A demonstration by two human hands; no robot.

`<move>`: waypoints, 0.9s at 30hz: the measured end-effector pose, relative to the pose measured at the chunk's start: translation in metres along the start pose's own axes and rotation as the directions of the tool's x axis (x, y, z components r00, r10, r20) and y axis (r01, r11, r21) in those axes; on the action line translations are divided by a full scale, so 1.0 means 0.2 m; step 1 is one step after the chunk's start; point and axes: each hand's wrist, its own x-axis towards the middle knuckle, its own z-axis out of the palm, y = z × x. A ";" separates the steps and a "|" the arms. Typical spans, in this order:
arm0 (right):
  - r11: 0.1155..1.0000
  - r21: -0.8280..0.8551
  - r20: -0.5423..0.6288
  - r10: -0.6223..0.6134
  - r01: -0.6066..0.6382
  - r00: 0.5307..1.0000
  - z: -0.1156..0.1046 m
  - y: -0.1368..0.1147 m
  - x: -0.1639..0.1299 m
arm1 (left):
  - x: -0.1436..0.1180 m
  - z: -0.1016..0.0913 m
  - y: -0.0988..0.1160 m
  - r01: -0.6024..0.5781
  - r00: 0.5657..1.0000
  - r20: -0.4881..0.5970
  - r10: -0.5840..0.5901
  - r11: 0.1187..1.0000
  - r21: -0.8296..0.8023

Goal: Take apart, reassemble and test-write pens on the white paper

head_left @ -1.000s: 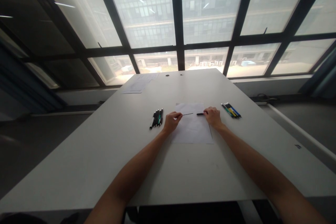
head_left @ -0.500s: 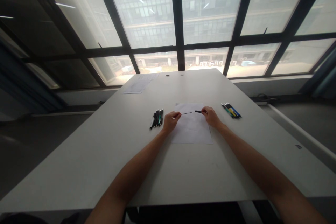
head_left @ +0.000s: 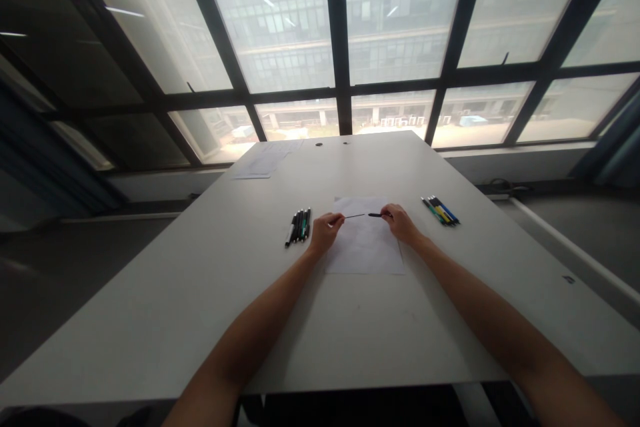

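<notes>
Over a white sheet of paper (head_left: 364, 250), my left hand (head_left: 325, 232) pinches a thin dark pen refill (head_left: 356, 215) that points right. My right hand (head_left: 401, 223) is closed on a black pen barrel (head_left: 375, 215), its free end facing the refill's tip. A small gap separates the two pieces. Left of my left hand lies a row of several pens (head_left: 299, 225), mostly black, with some green. Beyond my right hand rests a second group of several pens (head_left: 441, 211) in green, yellow and blue.
The white table (head_left: 240, 280) extends to the windows (head_left: 295, 20). More printed sheets (head_left: 257, 163) lie at its far left. Two small dark round spots mark the far end, and a small dark mark (head_left: 569, 279) is near the right edge.
My right hand has shifted slightly left, bringing the pen barrel closer to the refill's tip. The left hand has hardly moved.
</notes>
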 end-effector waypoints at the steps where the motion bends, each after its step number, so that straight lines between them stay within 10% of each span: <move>1: 1.000 0.002 -0.001 -0.003 0.003 1.000 0.00 0.00 0.00 | 0.00 0.00 0.00 0.000 1.000 0.000 0.000 1.000 0.001; 27: 0.996 -0.028 0.070 -0.087 0.089 0.994 0.00 -0.06 -0.02 | -0.01 0.00 0.04 -0.055 0.997 0.064 0.053 0.998 0.037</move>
